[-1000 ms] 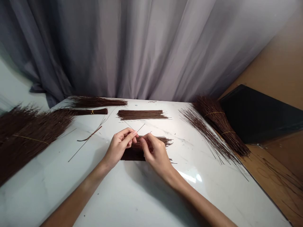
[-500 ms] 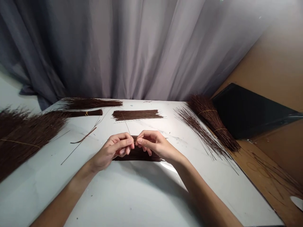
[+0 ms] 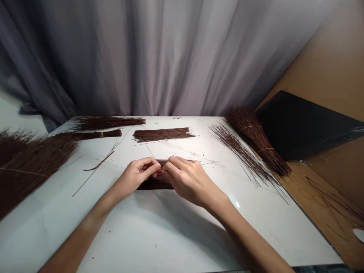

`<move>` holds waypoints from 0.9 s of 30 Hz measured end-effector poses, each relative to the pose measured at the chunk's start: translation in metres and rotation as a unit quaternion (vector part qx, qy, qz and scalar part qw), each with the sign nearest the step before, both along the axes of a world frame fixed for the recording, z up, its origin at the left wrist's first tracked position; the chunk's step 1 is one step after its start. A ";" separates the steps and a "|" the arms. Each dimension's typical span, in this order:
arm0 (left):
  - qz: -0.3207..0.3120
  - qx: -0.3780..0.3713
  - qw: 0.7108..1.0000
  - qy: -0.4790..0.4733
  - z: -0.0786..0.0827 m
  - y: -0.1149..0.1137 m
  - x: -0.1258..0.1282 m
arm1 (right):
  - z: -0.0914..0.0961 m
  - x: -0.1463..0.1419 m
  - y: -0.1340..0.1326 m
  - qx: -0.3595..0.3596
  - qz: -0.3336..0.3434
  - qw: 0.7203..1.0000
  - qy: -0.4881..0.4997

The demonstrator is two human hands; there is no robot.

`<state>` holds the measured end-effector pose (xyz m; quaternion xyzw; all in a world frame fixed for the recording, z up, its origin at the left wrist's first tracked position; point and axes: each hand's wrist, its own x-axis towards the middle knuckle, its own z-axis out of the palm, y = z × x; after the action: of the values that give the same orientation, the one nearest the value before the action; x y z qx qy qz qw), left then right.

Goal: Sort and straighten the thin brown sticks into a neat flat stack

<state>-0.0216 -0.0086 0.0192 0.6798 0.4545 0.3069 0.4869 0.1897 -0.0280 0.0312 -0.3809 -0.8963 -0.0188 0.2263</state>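
Note:
My left hand (image 3: 142,172) is closed in a pinch on a thin brown twig (image 3: 149,150), whose free end slants up and away from the fingertips. My right hand (image 3: 186,176) is palm down, its fingers bent and closed at the same spot, almost touching the left fingertips. A thin twig end sticks out past its far side, to the right. Under both hands lies a flat row of dark brown twigs (image 3: 155,185) on the white marbled table (image 3: 159,231); the right hand covers much of it.
Another trimmed row of twigs (image 3: 162,134) lies beyond the hands. Tied twig bundles are at the left (image 3: 31,161), far left (image 3: 110,134) and right (image 3: 260,142). Loose twigs (image 3: 241,151) spread beside the right bundle. Crossed strips (image 3: 99,165) lie left. A grey curtain (image 3: 159,57) hangs behind.
My right hand has turned palm down and moved over the row of twigs, its fingers closing further. The left hand keeps its pinch, almost in place. The view has shifted slightly.

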 end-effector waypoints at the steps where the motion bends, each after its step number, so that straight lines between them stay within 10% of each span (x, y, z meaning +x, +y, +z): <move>1: 0.018 -0.012 0.999 -0.025 -0.001 0.000 0.001 | -0.002 -0.001 -0.001 -0.006 -0.005 1.000 0.012; 9: 0.044 -0.085 0.986 -0.137 -0.002 -0.002 0.000 | -0.007 0.006 0.011 -0.200 0.046 0.960 0.188; 15: -0.050 -0.106 0.989 -0.091 0.011 -0.007 -0.003 | -0.013 0.011 0.027 -0.358 0.100 0.888 0.272; 20: -0.116 -0.074 0.990 0.025 0.009 -0.005 -0.008 | -0.012 0.017 0.027 -0.264 0.110 0.931 0.226; 27: -0.034 -0.023 0.999 0.024 -0.005 0.002 -0.006 | -0.007 0.007 0.005 -0.066 0.050 0.995 0.047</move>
<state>-0.0275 -0.0065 0.0145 0.6909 0.4495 0.2630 0.5014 0.1972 -0.0225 0.0239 -0.3504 -0.9017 0.0698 0.2435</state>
